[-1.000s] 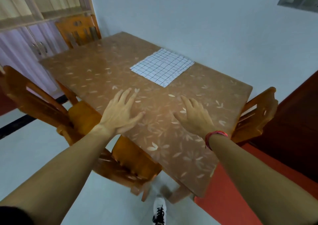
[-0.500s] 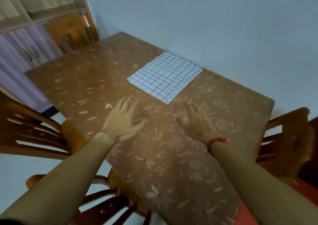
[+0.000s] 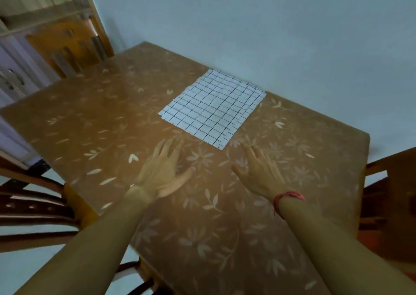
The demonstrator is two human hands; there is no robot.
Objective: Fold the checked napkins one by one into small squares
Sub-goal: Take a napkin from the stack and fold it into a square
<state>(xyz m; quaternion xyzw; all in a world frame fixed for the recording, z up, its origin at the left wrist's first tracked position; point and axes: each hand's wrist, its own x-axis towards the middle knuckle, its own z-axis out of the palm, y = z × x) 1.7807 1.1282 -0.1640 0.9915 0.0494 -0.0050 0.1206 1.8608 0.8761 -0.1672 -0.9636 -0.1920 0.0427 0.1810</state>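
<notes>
A wooden chair (image 3: 67,46) stood at the upper left, behind the floral-patterned table (image 3: 94,119). At centre, the left hand (image 3: 162,170) was spread flat and empty, palm down. Above it, toward the upper centre, the checked napkin (image 3: 213,107) lay unfolded. The right hand (image 3: 258,173), also flat and empty, wore a red wristband (image 3: 288,196).

The napkins (image 3: 212,107) lie flat in a stack on the bench (image 3: 94,123), toward its far edge by the wall. The left hand (image 3: 161,169) and right hand (image 3: 258,170) hover side by side just before the stack, apart from it. Chairs stand left, right and behind.
</notes>
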